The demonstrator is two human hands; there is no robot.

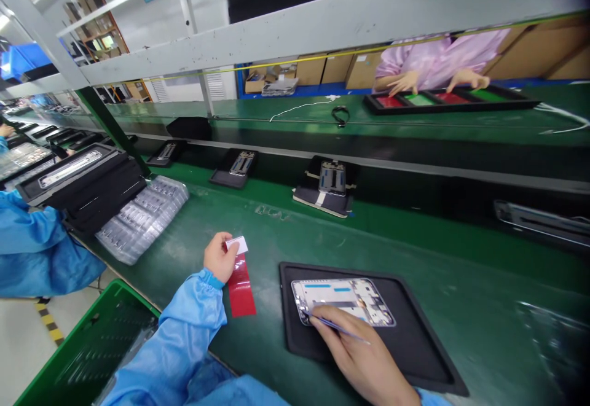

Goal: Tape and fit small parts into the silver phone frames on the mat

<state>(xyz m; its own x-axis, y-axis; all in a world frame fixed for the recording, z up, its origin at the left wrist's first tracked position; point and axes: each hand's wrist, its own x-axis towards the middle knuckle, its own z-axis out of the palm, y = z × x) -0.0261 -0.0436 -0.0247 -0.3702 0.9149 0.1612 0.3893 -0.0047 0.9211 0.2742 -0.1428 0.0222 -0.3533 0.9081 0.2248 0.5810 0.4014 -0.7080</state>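
My left hand [219,258] pinches the top of a red film strip [241,294] together with a small white sheet [236,245] that has a row of marks along its edge. The strip hangs down over the green bench. My right hand [364,354] holds slim metal tweezers [342,329], their tip at the lower left corner of a phone frame [322,295]. That silver frame, with blue strips on it, lies flat in a black tray [415,341]. My fingers cover part of its lower edge. Whether the tweezers' tip grips anything is too small to tell.
Beyond the bench runs a belt with several phone frames on black trays, one on a dark pad [322,200]. Clear plastic trays [142,218] lie at left, beside a co-worker's blue sleeve [41,243]. A green crate [96,338] stands below. Across, another person's hands touch a sectioned tray [452,106].
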